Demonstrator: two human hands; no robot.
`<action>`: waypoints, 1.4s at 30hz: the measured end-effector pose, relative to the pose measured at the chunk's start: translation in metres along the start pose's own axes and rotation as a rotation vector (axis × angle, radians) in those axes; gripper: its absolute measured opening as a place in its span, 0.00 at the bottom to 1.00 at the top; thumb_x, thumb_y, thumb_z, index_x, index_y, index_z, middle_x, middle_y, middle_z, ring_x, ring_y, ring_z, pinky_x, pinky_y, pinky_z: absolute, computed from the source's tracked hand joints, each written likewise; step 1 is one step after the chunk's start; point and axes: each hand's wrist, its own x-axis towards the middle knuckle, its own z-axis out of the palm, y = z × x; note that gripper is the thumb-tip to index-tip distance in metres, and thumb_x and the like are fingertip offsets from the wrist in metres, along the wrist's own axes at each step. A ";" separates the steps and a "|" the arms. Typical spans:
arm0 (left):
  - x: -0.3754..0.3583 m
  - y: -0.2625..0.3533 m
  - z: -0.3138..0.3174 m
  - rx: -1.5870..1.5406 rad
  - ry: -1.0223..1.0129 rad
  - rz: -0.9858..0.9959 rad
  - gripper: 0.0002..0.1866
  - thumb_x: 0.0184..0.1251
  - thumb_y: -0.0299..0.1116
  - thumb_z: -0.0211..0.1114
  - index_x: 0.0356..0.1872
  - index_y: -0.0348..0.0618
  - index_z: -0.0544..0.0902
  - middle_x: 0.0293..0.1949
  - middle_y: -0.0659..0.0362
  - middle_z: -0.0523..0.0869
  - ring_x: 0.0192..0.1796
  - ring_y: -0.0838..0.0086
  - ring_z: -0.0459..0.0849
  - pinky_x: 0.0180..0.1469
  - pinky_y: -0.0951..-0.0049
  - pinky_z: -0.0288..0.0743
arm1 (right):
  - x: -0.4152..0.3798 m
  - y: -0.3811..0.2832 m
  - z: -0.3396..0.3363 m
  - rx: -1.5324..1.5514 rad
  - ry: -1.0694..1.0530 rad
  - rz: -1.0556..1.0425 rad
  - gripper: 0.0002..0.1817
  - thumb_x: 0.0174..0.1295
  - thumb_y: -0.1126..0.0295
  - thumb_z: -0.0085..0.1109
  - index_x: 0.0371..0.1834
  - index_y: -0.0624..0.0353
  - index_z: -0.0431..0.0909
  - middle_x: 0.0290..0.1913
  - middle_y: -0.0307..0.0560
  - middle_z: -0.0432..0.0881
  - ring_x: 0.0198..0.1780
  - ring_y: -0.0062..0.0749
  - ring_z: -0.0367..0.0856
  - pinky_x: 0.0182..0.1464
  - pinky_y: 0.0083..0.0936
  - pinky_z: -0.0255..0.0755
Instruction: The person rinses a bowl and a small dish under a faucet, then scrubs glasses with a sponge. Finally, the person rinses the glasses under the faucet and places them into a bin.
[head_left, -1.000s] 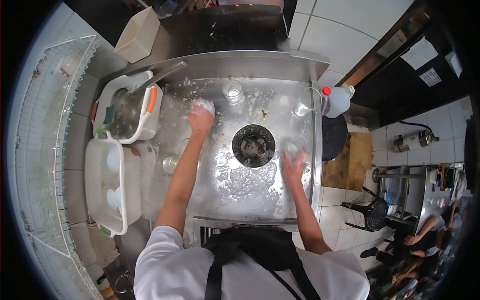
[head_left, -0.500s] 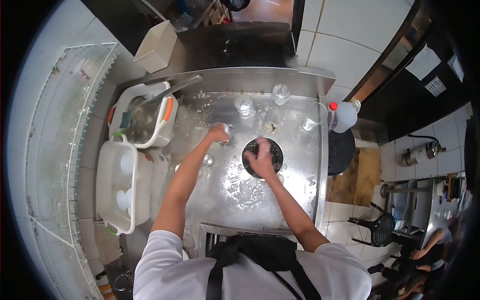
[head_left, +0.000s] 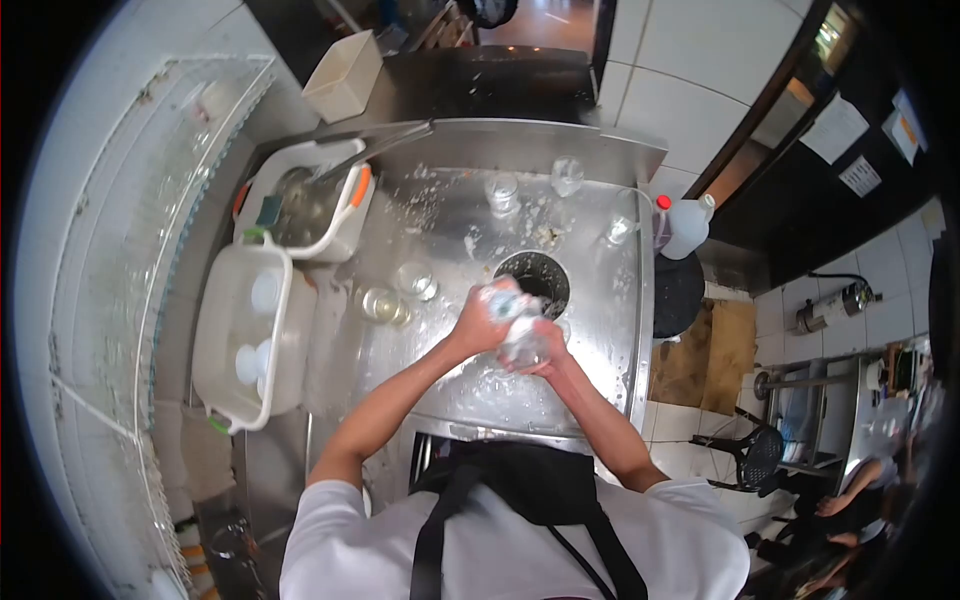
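Note:
My left hand (head_left: 480, 322) is closed on a whitish, foamy sponge or cloth (head_left: 503, 300), blurred by motion. Against it, my right hand (head_left: 551, 350) grips a clear glass (head_left: 523, 345), tilted near the round drain hole (head_left: 536, 282) of the steel counter (head_left: 460, 385). Both hands meet just below and left of the hole. Two more glasses (head_left: 417, 281) (head_left: 383, 305) are left of my left hand. At the back are a glass (head_left: 502, 192) and another glass (head_left: 567, 176), with one more glass (head_left: 619, 230) near the right edge.
Two white tubs stand at the left: one (head_left: 342, 225) holds murky water and a long-handled utensil, the other (head_left: 290, 345) white cups. Plastic bottles (head_left: 686, 228) are beyond the right edge. A wire rack (head_left: 150, 260) is far left. Another person (head_left: 850, 490) is at the lower right.
My left hand has moved right and toward me with the sponge or cloth. My right hand, empty before, now holds a glass. The two hands have come together. The camera view has shifted slightly.

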 end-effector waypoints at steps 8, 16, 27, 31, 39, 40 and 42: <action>-0.033 0.018 0.068 0.219 0.766 0.530 0.08 0.58 0.35 0.69 0.35 0.45 0.82 0.39 0.55 0.85 0.34 0.65 0.85 0.30 0.68 0.76 | -0.004 0.004 0.055 0.003 0.472 -0.516 0.25 0.63 0.53 0.54 0.55 0.59 0.73 0.49 0.52 0.82 0.47 0.42 0.83 0.51 0.40 0.79; -0.046 -0.042 0.028 0.360 0.554 -0.129 0.10 0.61 0.39 0.66 0.33 0.43 0.82 0.21 0.50 0.82 0.25 0.62 0.83 0.26 0.62 0.75 | -0.032 -0.008 0.031 -0.856 1.109 -0.666 0.28 0.58 0.55 0.65 0.54 0.63 0.72 0.44 0.53 0.81 0.46 0.47 0.81 0.50 0.39 0.75; -0.088 -0.075 -0.191 -0.855 0.919 -0.210 0.35 0.66 0.67 0.52 0.61 0.50 0.70 0.47 0.60 0.80 0.43 0.72 0.81 0.37 0.64 0.80 | -0.082 -0.082 -0.083 -2.086 1.477 -1.055 0.28 0.56 0.56 0.69 0.48 0.68 0.73 0.37 0.65 0.80 0.39 0.60 0.79 0.44 0.45 0.71; -0.012 -0.156 -0.270 -0.454 1.247 -0.153 0.29 0.71 0.58 0.51 0.64 0.49 0.70 0.51 0.53 0.80 0.49 0.67 0.82 0.43 0.60 0.81 | -0.034 -0.125 -0.091 -2.201 1.352 -0.687 0.27 0.59 0.57 0.65 0.56 0.64 0.73 0.41 0.65 0.82 0.39 0.61 0.81 0.41 0.47 0.72; 0.050 -0.235 -0.341 0.913 0.331 -1.016 0.31 0.58 0.50 0.59 0.62 0.46 0.75 0.64 0.47 0.74 0.65 0.53 0.73 0.63 0.57 0.70 | 0.090 -0.078 -0.048 -2.056 1.148 -0.855 0.32 0.59 0.63 0.64 0.64 0.68 0.66 0.56 0.59 0.77 0.54 0.49 0.79 0.56 0.39 0.71; 0.054 -0.257 -0.346 0.903 0.306 -1.022 0.31 0.58 0.50 0.59 0.62 0.46 0.75 0.64 0.47 0.74 0.65 0.53 0.73 0.63 0.57 0.70 | 0.108 -0.048 -0.021 -1.523 0.966 -0.481 0.33 0.58 0.67 0.65 0.65 0.67 0.65 0.60 0.54 0.74 0.57 0.39 0.76 0.57 0.33 0.71; 0.059 -0.298 -0.362 0.795 -0.041 -1.037 0.32 0.57 0.54 0.60 0.61 0.47 0.76 0.62 0.47 0.76 0.64 0.56 0.75 0.63 0.56 0.70 | 0.141 0.014 -0.043 -1.465 0.648 -0.416 0.46 0.53 0.70 0.71 0.73 0.61 0.52 0.68 0.53 0.65 0.67 0.40 0.67 0.68 0.33 0.63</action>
